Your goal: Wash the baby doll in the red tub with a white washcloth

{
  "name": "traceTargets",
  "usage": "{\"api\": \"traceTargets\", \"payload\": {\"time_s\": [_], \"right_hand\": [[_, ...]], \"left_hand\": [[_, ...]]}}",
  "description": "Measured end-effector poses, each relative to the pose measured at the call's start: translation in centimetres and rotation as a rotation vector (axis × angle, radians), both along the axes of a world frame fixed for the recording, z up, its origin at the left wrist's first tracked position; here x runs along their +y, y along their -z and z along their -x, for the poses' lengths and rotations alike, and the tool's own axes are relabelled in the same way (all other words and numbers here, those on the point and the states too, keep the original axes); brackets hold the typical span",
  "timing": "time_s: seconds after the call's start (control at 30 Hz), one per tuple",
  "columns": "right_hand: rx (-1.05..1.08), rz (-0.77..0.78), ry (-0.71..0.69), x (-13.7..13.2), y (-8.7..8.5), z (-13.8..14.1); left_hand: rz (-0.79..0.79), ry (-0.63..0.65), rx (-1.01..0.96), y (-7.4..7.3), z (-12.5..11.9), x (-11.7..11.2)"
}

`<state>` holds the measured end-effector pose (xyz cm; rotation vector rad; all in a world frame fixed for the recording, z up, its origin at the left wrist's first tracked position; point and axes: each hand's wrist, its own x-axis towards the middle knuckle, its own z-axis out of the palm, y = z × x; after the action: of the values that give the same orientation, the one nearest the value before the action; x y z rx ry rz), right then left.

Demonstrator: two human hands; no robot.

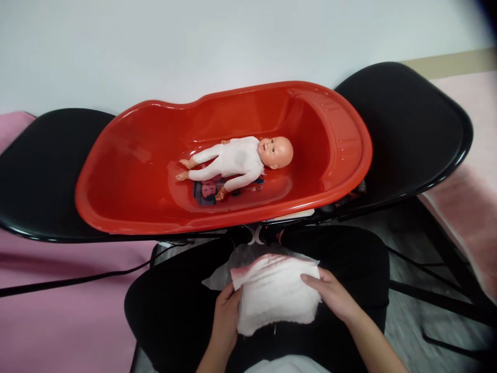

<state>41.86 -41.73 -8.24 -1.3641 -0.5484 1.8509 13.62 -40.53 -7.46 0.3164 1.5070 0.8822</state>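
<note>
Over my lap, a white cloth [277,295] with a pinkish upper edge is stretched between both hands. My left hand [227,308] is closed on its left side, and my right hand [334,291] pinches its right edge with the thumb on top. A pale, translucent sheet [223,274] shows behind the cloth, partly hidden by it. Beyond my knees is a red baby bathtub [128,207]. Inside it a baby doll [238,158] with a white cloth body lies on its back, head to the right, apart from both hands.
The tub rests across two black chair seats, a left seat [46,176] and a right seat [407,129]. Printed pictures [204,191] show on the tub floor beside the doll. Pink fabric [77,311] hangs at the left. A white wall [163,46] stands behind the tub.
</note>
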Motion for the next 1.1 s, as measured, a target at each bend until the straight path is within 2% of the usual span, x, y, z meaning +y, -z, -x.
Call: {"api": "traceTargets", "payload": {"time_s": [0.07, 0.13, 0.2, 0.33, 0.47, 0.57, 0.67, 0.77, 0.83, 0.9, 0.97, 1.03, 1.1], "right_hand": [[0.004, -0.123, -0.100, 0.0, 0.0, -1.3], [0.017, -0.272, -0.160, 0.3, -0.1, -1.9], [-0.011, -0.318, -0.089, 0.7, 0.1, -1.7], [0.036, -0.090, 0.208, 1.7, 0.5, 0.8], [0.244, 0.101, 0.318, 2.0, 0.8, 3.8], [0.231, 0.157, 0.391, 1.6, 1.1, 5.6], [0.190, 0.069, 0.363, 1.0, 1.1, 7.8], [0.239, -0.103, 0.241, 0.4, 0.5, 10.4], [0.266, -0.176, 0.202, 0.3, 0.0, 11.8], [0.245, -0.178, 0.195, 0.6, -0.2, 12.3], [0.212, -0.159, 0.156, 1.1, -0.4, 11.7], [0.173, -0.167, 0.068, 2.1, -1.1, 9.6], [0.063, -0.228, -0.011, 3.5, -3.3, 6.1]], "left_hand": [[-0.074, 0.048, 0.053, -0.5, 1.6, 0.2], [-0.241, 0.124, 0.068, -1.0, 2.9, 0.2], [-0.416, 0.177, 0.070, -1.2, 3.5, 0.1], [-0.579, 0.214, 0.256, -0.9, 3.5, -0.5], [-0.733, 0.280, 0.554, -0.7, 3.5, -0.9], [-0.828, 0.221, 0.774, -1.2, 2.9, -0.5], [-0.716, 0.166, 0.726, -1.9, 0.5, 0.0], [-0.500, 0.148, 0.418, -2.6, -2.9, -0.3], [-0.435, 0.186, 0.171, -3.2, -4.5, -1.0], [-0.397, 0.258, 0.009, -3.6, -5.1, -1.9], [-0.380, 0.254, 0.014, -3.8, -4.7, -2.6], [-0.392, 0.139, 0.146, -3.6, -3.7, -2.8], [-0.419, 0.023, 0.296, -3.4, -2.5, -2.4]]}}
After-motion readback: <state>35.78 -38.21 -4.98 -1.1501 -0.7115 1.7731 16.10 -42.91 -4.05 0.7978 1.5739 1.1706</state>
